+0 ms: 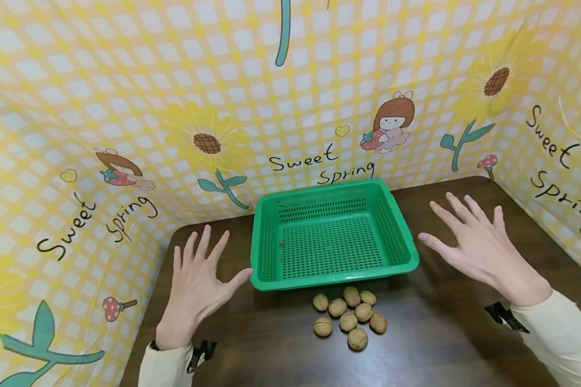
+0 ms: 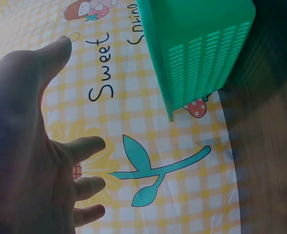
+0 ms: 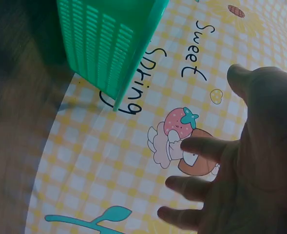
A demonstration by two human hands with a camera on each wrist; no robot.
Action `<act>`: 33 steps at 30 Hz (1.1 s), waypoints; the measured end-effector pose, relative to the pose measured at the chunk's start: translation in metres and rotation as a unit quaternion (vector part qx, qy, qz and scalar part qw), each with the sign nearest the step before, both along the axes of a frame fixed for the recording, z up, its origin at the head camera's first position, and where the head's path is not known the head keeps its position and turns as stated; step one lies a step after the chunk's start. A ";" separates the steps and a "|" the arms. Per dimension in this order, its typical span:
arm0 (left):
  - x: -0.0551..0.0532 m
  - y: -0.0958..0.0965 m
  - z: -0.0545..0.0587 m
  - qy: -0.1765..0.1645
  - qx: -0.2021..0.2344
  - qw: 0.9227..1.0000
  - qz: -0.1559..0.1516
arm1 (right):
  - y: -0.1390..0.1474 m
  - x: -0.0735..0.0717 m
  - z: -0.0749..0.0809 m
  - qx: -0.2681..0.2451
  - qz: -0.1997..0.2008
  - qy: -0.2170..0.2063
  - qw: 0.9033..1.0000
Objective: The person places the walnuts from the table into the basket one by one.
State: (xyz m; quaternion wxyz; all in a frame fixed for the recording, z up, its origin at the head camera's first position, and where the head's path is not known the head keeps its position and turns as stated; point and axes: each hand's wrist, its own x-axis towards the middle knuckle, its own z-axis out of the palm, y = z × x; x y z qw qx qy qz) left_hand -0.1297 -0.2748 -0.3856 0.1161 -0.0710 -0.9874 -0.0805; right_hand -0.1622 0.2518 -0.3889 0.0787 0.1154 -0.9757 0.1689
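A green plastic basket [image 1: 336, 278] with slotted walls and floor stands on the dark wooden table, between the two hands. In front of it lies a loose cluster of several walnuts [image 1: 348, 321]. My left hand [image 1: 197, 285] is spread to the left of the basket, its thumb tip close to the rim; the head view does not settle whether they touch. On the right, my right hand [image 1: 484, 247] is spread with its thumb near the basket's right rim and holds nothing. Both wrist views show the basket's side wall [image 2: 201, 68] apart from the fingers.
The brown wooden table [image 1: 252, 344] has rounded far corners. A yellow checked cloth [image 1: 290, 107] with printed flowers and lettering rises behind it and along both sides. Dark straps [image 1: 507, 317] sit around the wrists over cream sleeves.
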 end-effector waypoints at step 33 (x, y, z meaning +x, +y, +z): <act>0.042 0.091 -0.072 -0.081 0.149 0.960 -0.221 | -0.029 0.018 -0.077 -0.193 0.144 0.095 0.966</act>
